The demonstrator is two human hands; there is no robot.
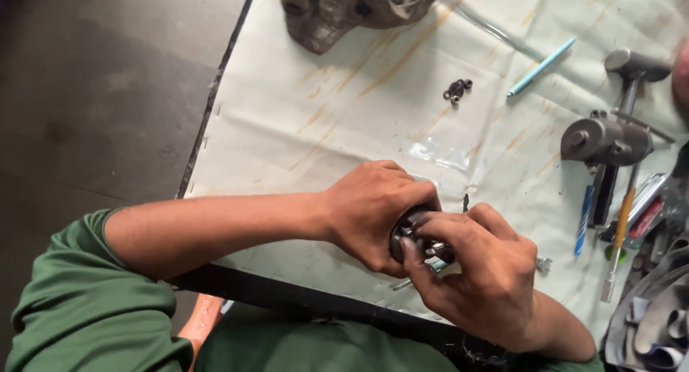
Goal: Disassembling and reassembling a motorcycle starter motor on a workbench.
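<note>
Near the front edge of a stained pale sheet-covered table (301, 114), the left hand (369, 214) wraps closed around a small round dark metal part (413, 236); right hand (481, 279) pinches its face. It looks heavy, rigid, perhaps greasy; best gripped around its rim.

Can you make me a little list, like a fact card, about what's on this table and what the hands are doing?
Place: table covered with a pale stained sheet
Left hand: wrapped around a round dark metal part
Right hand: fingers pressing on the same part
Small bits: cluster of dark nuts lying apart from the hands
Pen: light blue pen lying slanted
Heavy piece: grey metal cylinder part at the right
Tools: screwdriver with orange handle beside it
Top edge: crumpled camouflage cloth
</note>
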